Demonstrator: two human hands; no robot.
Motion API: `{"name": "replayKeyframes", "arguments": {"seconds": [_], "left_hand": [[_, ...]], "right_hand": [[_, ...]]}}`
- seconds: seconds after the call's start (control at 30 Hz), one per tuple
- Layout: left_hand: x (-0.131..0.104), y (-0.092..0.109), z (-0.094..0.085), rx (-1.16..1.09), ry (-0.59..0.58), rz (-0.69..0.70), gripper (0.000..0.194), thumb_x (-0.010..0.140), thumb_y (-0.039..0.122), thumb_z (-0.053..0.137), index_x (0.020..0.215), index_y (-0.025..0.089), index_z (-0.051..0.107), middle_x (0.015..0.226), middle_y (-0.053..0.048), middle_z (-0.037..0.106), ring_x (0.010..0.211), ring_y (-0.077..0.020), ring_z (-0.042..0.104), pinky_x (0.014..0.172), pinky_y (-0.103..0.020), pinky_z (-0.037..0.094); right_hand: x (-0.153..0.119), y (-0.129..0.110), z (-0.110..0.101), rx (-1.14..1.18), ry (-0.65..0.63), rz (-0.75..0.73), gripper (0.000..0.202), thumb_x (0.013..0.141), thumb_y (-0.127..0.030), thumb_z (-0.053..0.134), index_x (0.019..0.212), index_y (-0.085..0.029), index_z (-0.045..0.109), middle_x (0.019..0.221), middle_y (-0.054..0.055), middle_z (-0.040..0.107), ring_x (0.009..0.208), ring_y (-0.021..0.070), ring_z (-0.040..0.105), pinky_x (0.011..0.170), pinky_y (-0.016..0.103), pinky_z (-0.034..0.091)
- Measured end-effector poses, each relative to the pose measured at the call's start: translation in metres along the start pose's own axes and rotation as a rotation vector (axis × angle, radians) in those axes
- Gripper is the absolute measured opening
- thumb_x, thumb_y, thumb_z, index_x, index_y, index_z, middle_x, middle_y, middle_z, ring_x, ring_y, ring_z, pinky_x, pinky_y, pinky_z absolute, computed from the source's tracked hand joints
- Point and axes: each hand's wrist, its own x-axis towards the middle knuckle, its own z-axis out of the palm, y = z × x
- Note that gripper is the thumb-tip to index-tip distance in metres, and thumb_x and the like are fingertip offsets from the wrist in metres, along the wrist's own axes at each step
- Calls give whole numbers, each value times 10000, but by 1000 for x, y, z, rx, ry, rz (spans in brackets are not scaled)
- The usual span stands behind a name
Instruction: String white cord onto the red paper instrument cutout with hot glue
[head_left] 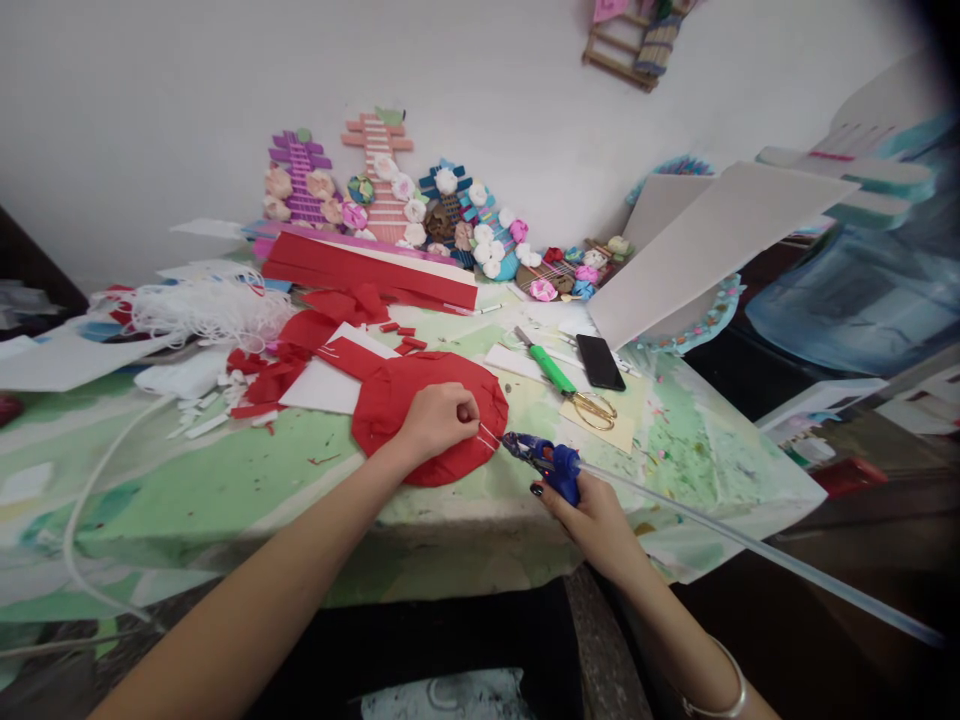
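A red guitar-like shape (382, 400) with a round body lies on the green and white tablecloth. Over the body, my left hand (442, 418) is closed in a pinch at thin white strings (489, 438) near the right edge. My right hand (589, 510) grips a blue glue gun (551, 460), its tip beside that edge and close to the strings. A long clear glue stick (750, 540) runs out of the gun's back toward the lower right.
Gold-handled scissors (596, 410), a green cutter (551, 368) and a black phone (600, 362) lie at right. White string (217, 308) and red scraps (281, 380) are at left. Decorated crafts (386, 190) lean on the wall; a grey board (712, 250) stands at right.
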Motion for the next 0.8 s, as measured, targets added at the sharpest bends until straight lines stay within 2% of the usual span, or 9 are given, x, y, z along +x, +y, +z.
{"name": "replayKeyframes", "arguments": {"seconds": [0.8], "left_hand": [[-1, -1, 2, -6, 12, 13, 66, 644, 129, 609, 632, 160, 667, 698, -6, 628, 638, -119, 548, 563, -219, 368]], "right_hand": [[1, 1, 3, -6, -2, 0, 311, 771, -464, 515, 670, -173, 554, 576, 24, 561, 550, 169, 486, 534, 273, 381]]}}
